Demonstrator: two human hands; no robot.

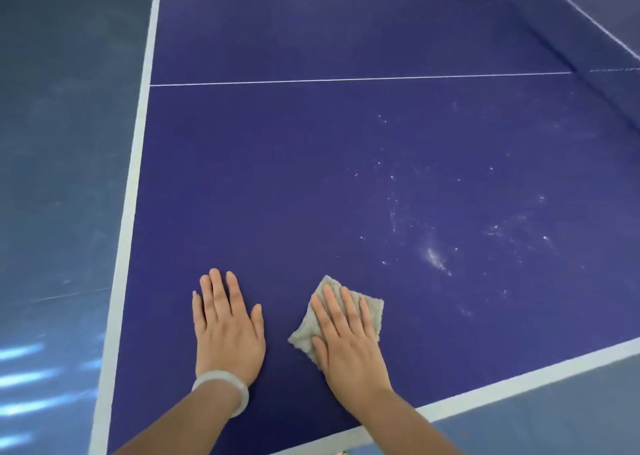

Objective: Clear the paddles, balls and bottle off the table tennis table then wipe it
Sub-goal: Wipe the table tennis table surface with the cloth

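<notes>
Pressing a grey cloth flat on the table under the right hand, fingers straight. Resting the left hand just beside it, palm down, fingers straight, holding nothing.

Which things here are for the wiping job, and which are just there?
For the job: cloth, right hand pressing it, table, white specks.
Just there: net, bracelet, floor, left hand resting flat.
</notes>
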